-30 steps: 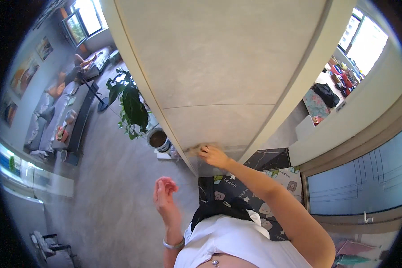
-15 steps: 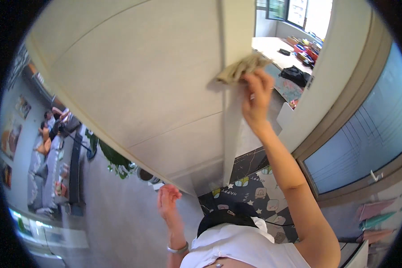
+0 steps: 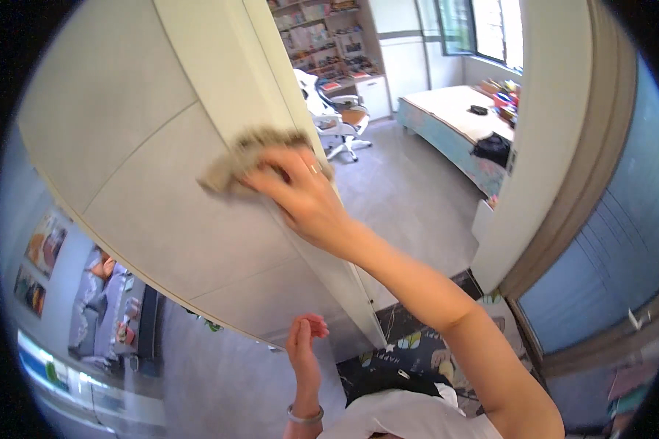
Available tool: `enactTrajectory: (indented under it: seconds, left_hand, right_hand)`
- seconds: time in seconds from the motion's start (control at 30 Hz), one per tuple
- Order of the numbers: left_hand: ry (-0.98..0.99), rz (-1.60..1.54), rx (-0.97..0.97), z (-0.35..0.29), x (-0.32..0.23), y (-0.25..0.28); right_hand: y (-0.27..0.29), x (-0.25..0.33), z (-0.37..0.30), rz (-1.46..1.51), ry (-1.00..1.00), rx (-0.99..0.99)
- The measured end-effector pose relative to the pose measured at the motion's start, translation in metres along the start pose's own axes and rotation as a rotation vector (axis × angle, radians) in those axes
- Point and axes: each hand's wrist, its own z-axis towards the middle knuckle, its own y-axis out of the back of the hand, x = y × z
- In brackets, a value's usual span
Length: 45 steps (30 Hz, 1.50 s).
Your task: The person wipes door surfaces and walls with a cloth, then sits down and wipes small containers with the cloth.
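Note:
My right hand (image 3: 300, 194) is closed on a crumpled beige cloth (image 3: 260, 146) and presses it to the cream door frame (image 3: 223, 80), its arm stretched up and across. One end of the cloth spreads over the light grey wall panel (image 3: 146, 168) beside the frame; the cloth is blurred at its edges. Low in front of me, my left hand (image 3: 306, 340) hangs near the panel's lower edge, fingers loosely bent and apart from the thumb, with nothing in it. A bracelet circles that wrist.
Through the doorway stand a white swivel chair (image 3: 337, 121), a bed (image 3: 450, 117) with things on it, and a bookshelf (image 3: 322, 44). To the right is a frosted glass door (image 3: 600, 241). A patterned mat (image 3: 425, 351) lies underfoot. A grey sofa (image 3: 106, 314) is far left.
My right hand has moved left with the cloth along the frame, and my view has shifted so more of the room beyond the doorway shows. The left hand stays low and empty.

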Motion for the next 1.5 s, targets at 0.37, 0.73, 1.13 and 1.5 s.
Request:
enactTrajectory:
  seconds: [0.37, 0.73, 1.13, 1.5]
  left_hand:
    - [-0.202, 0.327, -0.265, -0.017, -0.021, -0.112]
    - [-0.674, 0.754, -0.391, 0.064, -0.083, -0.173]
    - [-0.474, 0.932, -0.357, 0.115, -0.126, -0.210]
    - [-1.060, 0.960, -1.197, 0.130, -0.193, -0.245]
  right_hand:
    - [0.020, -0.017, -0.123, 0.585, -0.482, 0.169]
    - [0.019, -0.085, 0.098, 1.142, -0.563, -0.114]
    - [0.101, -0.152, -0.013, 1.434, -0.813, 0.399]
    - [0.074, -0.213, -0.021, 1.812, -1.016, 0.529]
